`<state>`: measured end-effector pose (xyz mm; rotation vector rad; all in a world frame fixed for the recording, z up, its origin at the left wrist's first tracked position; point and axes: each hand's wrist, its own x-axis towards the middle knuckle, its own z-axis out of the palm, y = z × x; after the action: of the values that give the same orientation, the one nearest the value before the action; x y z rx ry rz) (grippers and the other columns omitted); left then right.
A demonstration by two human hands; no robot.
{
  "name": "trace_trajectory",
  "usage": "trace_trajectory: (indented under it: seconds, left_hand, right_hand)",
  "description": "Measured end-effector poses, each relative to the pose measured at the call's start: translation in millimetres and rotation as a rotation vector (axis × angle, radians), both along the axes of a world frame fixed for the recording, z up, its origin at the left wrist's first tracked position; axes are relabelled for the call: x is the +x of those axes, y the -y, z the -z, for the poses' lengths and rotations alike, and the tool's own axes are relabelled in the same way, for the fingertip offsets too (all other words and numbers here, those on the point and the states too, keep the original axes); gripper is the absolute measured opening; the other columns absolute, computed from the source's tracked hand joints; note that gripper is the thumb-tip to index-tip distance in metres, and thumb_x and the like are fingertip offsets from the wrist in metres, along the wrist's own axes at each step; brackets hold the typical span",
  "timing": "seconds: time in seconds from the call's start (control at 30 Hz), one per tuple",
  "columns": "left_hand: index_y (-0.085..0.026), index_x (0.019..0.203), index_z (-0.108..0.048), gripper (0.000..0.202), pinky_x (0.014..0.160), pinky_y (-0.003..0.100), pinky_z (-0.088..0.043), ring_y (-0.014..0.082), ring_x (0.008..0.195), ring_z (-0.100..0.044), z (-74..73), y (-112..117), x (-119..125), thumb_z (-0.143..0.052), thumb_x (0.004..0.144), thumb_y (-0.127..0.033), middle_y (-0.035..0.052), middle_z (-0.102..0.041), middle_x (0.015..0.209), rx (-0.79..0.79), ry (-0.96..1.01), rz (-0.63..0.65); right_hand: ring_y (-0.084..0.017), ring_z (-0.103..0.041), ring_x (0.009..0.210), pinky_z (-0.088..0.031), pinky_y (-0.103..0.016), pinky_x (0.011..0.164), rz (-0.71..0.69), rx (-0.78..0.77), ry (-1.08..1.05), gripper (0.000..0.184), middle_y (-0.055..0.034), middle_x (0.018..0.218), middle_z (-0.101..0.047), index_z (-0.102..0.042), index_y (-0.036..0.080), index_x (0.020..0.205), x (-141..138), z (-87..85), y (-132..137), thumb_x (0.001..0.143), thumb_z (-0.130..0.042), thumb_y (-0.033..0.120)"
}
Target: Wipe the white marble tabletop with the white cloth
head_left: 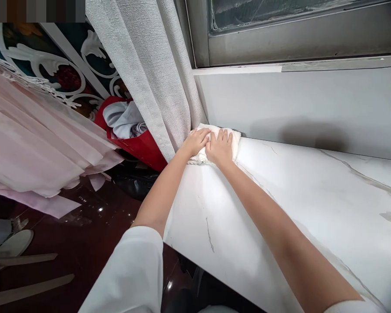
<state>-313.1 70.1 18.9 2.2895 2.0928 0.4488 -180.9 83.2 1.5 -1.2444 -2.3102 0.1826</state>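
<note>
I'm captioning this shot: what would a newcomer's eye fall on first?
First, the bare left hand and right hand, laid on a cream fabric cloth at the far left corner of the white, grey-veined tabletop. Next, the draped pale pink fabric at the picture's left, then the bright red bag-like holder beside the light grey textured curtain.

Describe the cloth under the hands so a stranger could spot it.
Start at the veined white tabletop, then go to its far left corner, by the grey curtain. There the left hand and right hand rest on a cream cloth. Its warmer tint and crinkled edge set it apart from tabletop and curtain.
</note>
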Motion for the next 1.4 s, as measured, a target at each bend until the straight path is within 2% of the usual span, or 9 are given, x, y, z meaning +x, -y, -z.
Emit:
trace_trajectory:
  seconds: [0.23,0.37,0.53,0.77,0.9,1.03,1.13,1.27,1.4]
  left_hand:
    - [-0.018,0.137,-0.046,0.045,0.121,0.042,-0.016,0.0179,0.139,-0.039,1.4,25,-3,-0.027,0.098,-0.028,0.0071,-0.049,0.147,-0.001,-0.020,0.015]
    - [-0.018,0.137,-0.046,0.045,0.121,0.041,-0.017,0.0172,0.140,-0.038,2.3,50,-1,-0.027,0.098,-0.029,0.0070,-0.049,0.147,0.008,-0.005,0.024]
    - [-0.019,0.138,-0.046,0.045,0.121,0.042,-0.018,0.0174,0.141,-0.037,4.3,92,3,-0.027,0.098,-0.031,0.0060,-0.048,0.149,0.015,0.003,0.032]
    - [-0.017,0.137,-0.047,0.046,0.121,0.042,-0.020,0.0176,0.141,-0.038,0.9,156,18,-0.028,0.097,-0.031,0.0067,-0.049,0.148,0.028,0.015,0.019]
    - [-0.020,0.135,-0.049,0.045,0.120,0.045,-0.022,0.0190,0.140,-0.038,-0.9,194,23,-0.027,0.097,-0.033,0.0056,-0.049,0.147,0.040,0.024,0.006]
    - [-0.022,0.129,-0.056,0.044,0.117,0.047,-0.030,0.0225,0.135,-0.045,-3.0,233,26,-0.029,0.096,-0.032,0.0062,-0.055,0.142,0.070,0.041,0.000]
    - [-0.025,0.131,-0.057,0.044,0.117,0.049,-0.031,0.0232,0.135,-0.046,-3.3,257,29,-0.029,0.096,-0.030,0.0049,-0.054,0.143,0.042,0.040,-0.045]
    - [-0.025,0.134,-0.053,0.046,0.119,0.050,-0.026,0.0213,0.139,-0.041,-0.7,270,34,-0.026,0.097,-0.031,0.0039,-0.051,0.147,-0.017,0.076,-0.122]
    - [-0.022,0.135,-0.051,0.048,0.119,0.049,-0.023,0.0219,0.140,-0.040,2.0,260,36,-0.024,0.099,-0.038,0.0059,-0.049,0.148,-0.030,0.057,-0.158]
  right_hand:
    - [-0.039,-0.028,0.142,-0.013,-0.061,0.113,0.015,0.011,-0.019,0.052,-0.0288,0.149,-0.038,-0.047,0.002,0.141,0,-0.2,32,0.097,-0.034,0.026]
    - [-0.040,-0.028,0.142,-0.014,-0.061,0.113,0.000,0.014,-0.026,0.052,-0.0303,0.149,-0.038,-0.047,0.001,0.140,6,-1.3,58,0.097,-0.035,0.026]
    - [-0.039,-0.029,0.142,-0.014,-0.062,0.113,-0.035,0.028,-0.028,0.052,-0.0291,0.149,-0.039,-0.046,0.001,0.141,16,-1.6,98,0.097,-0.037,0.027]
    - [-0.040,-0.022,0.145,-0.010,-0.061,0.115,-0.123,-0.012,0.007,0.056,-0.0297,0.152,-0.033,-0.040,0.000,0.145,35,-4.8,154,0.098,-0.035,0.030]
    - [-0.037,-0.017,0.147,-0.006,-0.060,0.116,-0.178,-0.129,-0.017,0.057,-0.0255,0.156,-0.028,-0.038,0.004,0.148,42,-10.3,183,0.097,-0.037,0.030]
    - [-0.031,-0.013,0.149,-0.005,-0.054,0.119,-0.247,-0.273,-0.063,0.058,-0.0224,0.158,-0.027,-0.037,0.003,0.148,48,-15.9,209,0.095,-0.036,0.027]
    - [-0.029,-0.010,0.150,-0.004,-0.051,0.121,-0.304,-0.333,-0.087,0.060,-0.0213,0.159,-0.024,-0.035,0.003,0.149,54,-18.5,224,0.094,-0.039,0.026]
    - [-0.028,-0.006,0.150,-0.004,-0.051,0.121,-0.366,-0.395,-0.095,0.062,-0.0181,0.160,-0.020,-0.033,0.007,0.151,61,-22.1,231,0.093,-0.041,0.027]
    - [-0.026,-0.009,0.150,-0.006,-0.051,0.121,-0.344,-0.420,-0.113,0.057,-0.0167,0.160,-0.024,-0.034,0.008,0.151,58,-24.1,219,0.097,-0.033,0.030]
